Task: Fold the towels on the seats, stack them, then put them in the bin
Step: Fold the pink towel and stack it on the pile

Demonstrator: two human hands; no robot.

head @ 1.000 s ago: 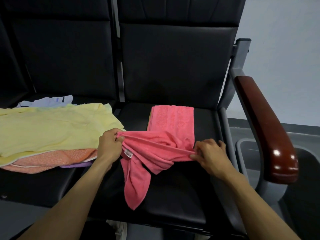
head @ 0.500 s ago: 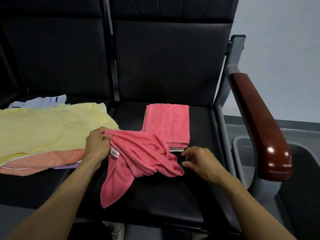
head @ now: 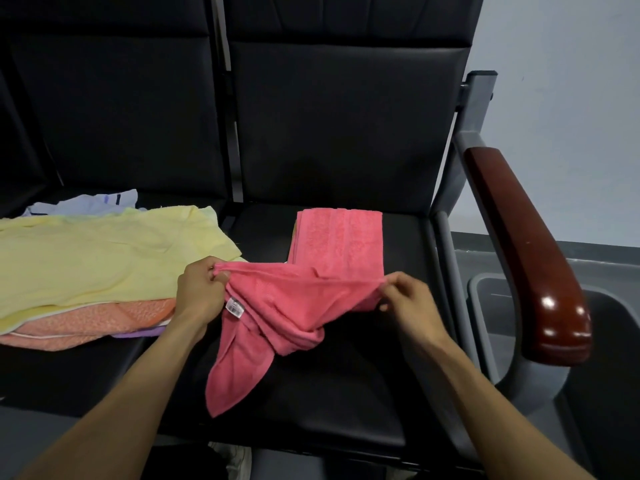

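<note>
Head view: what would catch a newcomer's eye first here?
A crumpled pink towel stretched between the left hand and right hand over the black seat. Behind it lies a folded pink towel; to the left, a yellow towel tops a loose pile.

Just one cam, strapped to my head, looked forward and down, close over the black seat (head: 311, 393), my forearms coming in from the bottom edge.

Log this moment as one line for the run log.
left hand grips pink towel | right hand pinches it | folded pink towel behind
</note>
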